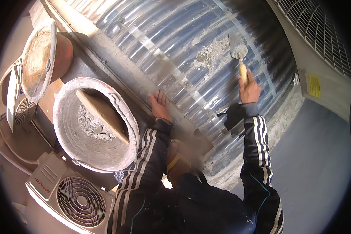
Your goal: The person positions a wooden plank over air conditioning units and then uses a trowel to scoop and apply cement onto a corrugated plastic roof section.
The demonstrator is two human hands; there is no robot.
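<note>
In my right hand (249,89) is a trowel (238,48), its yellowish handle wrapped by my fingers. The blade points away from me over a clear corrugated sheet (222,91). Just left of the blade, a patch of grey crumbled mortar (210,54) lies on the ridges. My left hand (160,106) holds nothing; its fingers stretch out, slightly bent, over the dusty ledge along the sheet's left edge. Left of it stands a large mortar-smeared bucket (135,136), with grey rubble (93,123) and a wooden board (103,113) inside.
Behind the bucket at far left is another bucket (66,52), reddish and dusty. Air-conditioner outdoor units stand at lower left (46,183) and upper right (300,43). A dark ragged hole or patch (234,117) shows in the sheet near my right wrist.
</note>
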